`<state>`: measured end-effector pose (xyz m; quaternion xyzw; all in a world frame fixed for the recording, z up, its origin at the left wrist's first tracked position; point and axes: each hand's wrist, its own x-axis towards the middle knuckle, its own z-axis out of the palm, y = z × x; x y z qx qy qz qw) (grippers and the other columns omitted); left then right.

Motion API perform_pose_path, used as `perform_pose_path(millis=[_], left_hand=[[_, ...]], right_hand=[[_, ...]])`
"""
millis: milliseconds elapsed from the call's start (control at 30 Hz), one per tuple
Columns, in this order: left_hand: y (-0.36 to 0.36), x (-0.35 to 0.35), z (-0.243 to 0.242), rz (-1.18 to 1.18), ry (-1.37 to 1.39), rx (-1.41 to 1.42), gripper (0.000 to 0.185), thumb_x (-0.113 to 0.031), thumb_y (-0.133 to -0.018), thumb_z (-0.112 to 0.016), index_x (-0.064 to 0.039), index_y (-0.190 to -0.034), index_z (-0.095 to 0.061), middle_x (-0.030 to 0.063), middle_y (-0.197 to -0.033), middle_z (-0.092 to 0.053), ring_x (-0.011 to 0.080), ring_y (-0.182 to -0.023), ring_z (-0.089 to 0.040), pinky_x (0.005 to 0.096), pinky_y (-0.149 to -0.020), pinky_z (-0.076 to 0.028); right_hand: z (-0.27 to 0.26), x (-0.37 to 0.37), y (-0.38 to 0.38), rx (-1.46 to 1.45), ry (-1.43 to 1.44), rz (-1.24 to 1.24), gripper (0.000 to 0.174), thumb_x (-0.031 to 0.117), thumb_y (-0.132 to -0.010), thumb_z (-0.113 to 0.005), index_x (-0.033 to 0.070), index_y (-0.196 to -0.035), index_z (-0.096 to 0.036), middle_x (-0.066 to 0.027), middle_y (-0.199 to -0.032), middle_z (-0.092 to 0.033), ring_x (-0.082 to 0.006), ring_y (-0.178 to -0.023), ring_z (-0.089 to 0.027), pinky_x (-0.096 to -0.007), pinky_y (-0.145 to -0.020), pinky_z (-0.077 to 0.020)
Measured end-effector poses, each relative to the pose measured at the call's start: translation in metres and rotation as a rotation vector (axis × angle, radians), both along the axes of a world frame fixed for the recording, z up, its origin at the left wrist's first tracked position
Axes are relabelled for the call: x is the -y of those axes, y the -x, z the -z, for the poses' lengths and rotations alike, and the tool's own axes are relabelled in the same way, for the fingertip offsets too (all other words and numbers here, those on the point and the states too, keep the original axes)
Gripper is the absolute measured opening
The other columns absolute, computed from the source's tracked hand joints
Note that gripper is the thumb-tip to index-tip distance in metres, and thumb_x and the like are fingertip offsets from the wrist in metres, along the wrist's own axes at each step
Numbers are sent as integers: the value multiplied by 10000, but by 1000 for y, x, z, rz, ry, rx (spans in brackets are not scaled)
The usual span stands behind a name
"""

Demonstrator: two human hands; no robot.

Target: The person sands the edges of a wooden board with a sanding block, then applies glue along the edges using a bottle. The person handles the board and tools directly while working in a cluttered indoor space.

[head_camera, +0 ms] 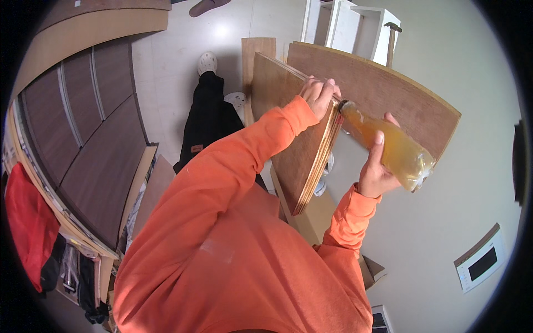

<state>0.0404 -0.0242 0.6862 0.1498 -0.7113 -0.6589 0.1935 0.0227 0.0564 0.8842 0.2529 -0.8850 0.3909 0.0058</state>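
Observation:
My right hand (377, 168) grips a clear plastic bottle (385, 137) of cloudy yellowish liquid, possibly glue. The bottle lies tilted, its dark-rimmed mouth against or just beside the near upper corner of a stack of plywood panels (287, 120). Whether any liquid is flowing out is hidden from me. Over the top edge of that stack, close to the bottle's mouth, my left hand (318, 95) rests with its fingers curled around the edge. The panels stand on edge, their layered ends facing me. Behind them a larger wood panel (374, 83) leans against the wall.
A hammer (391, 41) stands by a white shelf unit (366, 29) at the far end. Dark cabinet doors (95, 137) line the left side, with a red cloth (29, 224) nearby. On the right wall hangs a white intercom panel (481, 262). Cardboard (320, 212) lies below the panels.

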Motion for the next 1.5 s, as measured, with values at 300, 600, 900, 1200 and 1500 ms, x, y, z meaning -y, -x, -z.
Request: perform_pose_path(millis=[300,600,900,1200,1500], left_hand=[[0,4,-6,18,-17,33,565,-240,-1020,-196,-42,-780,-667,140,-817,-688,355,-808,-607,435,-866,-415],[0,0,0,19,-7,29,601,-265,-1025,-168,-41,-772,-665,134,-800,-684,359,-798,-588,427,-876,-414],[0,2,-5,23,-96,43,615,-301,-1019,-180,-38,-762,-674,133,-804,-704,365,-782,-593,419,-874,-423],[-1,6,-7,55,-245,59,646,-330,-1010,-169,-14,-761,-676,150,-773,-687,370,-756,-606,411,-822,-467],[-3,7,-6,66,-177,65,435,-185,-1032,-270,-49,-780,-598,80,-842,-722,342,-782,-620,437,-814,-424]], right_hand=[[-3,1,8,45,-6,-17,378,-34,-837,-737,-49,-1137,-508,-240,-1146,-652,-318,-1058,-654,-387,-872,-558],[-7,-33,-29,155,19,-172,503,-10,-880,-689,11,-1286,-395,-266,-1207,-624,-327,-1118,-624,-436,-959,-516],[-8,-46,-29,64,-401,-139,545,29,-903,-683,34,-1310,-320,-264,-1270,-593,-337,-1132,-613,-439,-972,-506],[-4,-39,-38,15,-362,-24,448,188,-821,-783,94,-1172,-520,-100,-1215,-662,-211,-1094,-606,-352,-999,-412],[-11,-31,-40,97,-273,-151,569,58,-897,-709,70,-1315,-324,-239,-1273,-597,-327,-1123,-615,-426,-951,-520]])
